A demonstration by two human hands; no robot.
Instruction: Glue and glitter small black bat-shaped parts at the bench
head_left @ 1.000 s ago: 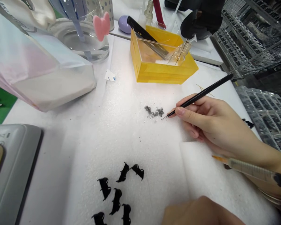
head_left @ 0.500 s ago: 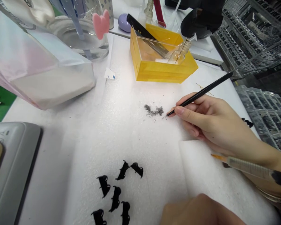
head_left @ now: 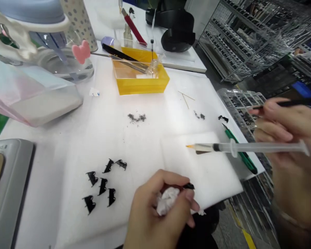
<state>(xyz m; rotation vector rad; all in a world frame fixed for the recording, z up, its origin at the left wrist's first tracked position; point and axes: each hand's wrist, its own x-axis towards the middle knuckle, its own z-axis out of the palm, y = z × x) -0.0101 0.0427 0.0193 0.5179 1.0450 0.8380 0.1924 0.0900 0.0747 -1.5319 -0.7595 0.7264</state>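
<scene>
My left hand (head_left: 160, 207) is closed at the lower middle, pinching a small black part (head_left: 188, 186) between thumb and forefinger. A crumpled white tissue (head_left: 168, 200) is tucked in the same hand. At the right, my right hand (head_left: 287, 128), blurred, grips a thin black pen-like tool (head_left: 298, 102) that points left. A clear syringe (head_left: 254, 147) with an orange tip crosses in front of my right wrist; what supports it I cannot tell. Several small black clip-like parts (head_left: 102, 186) lie on the white foam sheet (head_left: 142, 152). Beyond them is a scatter of tiny dark bits (head_left: 136, 118).
A yellow box (head_left: 142, 86) holding tools stands at the back. Near the right edge lies a green-handled knife (head_left: 246, 160), with a small black part (head_left: 223, 119) beyond it. A clear jug (head_left: 64, 65), plastic bag (head_left: 36, 100) and grey device (head_left: 12, 193) line the left.
My right hand has moved right with the pen-like tool, away from the tiny bits. My left hand has risen further into view, showing the black part and tissue. The view has shifted right.
</scene>
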